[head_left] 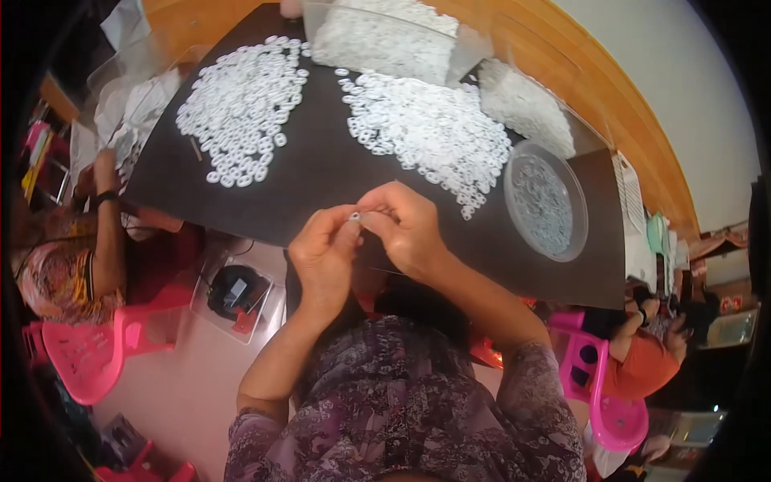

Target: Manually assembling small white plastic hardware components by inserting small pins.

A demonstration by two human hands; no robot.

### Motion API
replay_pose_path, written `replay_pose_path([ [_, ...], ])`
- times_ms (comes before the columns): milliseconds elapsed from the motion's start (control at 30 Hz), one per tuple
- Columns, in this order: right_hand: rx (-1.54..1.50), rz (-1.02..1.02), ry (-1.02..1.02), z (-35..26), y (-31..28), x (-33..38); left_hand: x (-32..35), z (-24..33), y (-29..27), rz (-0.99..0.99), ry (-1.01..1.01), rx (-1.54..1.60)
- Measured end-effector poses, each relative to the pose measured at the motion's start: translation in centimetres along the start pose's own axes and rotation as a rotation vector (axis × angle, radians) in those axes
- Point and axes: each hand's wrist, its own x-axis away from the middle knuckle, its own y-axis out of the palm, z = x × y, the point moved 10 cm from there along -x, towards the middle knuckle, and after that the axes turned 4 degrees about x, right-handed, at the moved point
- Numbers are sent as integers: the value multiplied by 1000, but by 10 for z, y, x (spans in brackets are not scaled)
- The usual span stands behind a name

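Both hands are meeting above the near edge of the black desk (321,173): the left hand (325,255) and right hand (408,229) are pinching one small white ring (354,216) between fingertips. Being so tiny, it could slip floorward.

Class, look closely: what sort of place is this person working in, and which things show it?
Probably a small hand-assembly workshop: heaps of white rings on a black table, a round tray of them, hands pinching one ring, co-workers alongside.
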Motion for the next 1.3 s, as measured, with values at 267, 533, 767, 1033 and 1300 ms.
replay_pose_path([
  [267, 266, 18, -156, -18, -33, 6, -5, -14, 15, -46, -148, 279],
  [533, 781, 200, -178, 24, -120, 4, -7, -20, 19, -56, -182, 285],
  [767, 972, 166, -215, 35, -103, -1, -7, -26, 26, -81, -208, 312],
  [1033, 855, 139, -179, 25, -97, 4, -5, -25, 22, -65, -227, 315],
  [1300, -326, -110, 430, 48, -52, 3, -1, -20, 28, -84, -263, 368],
])
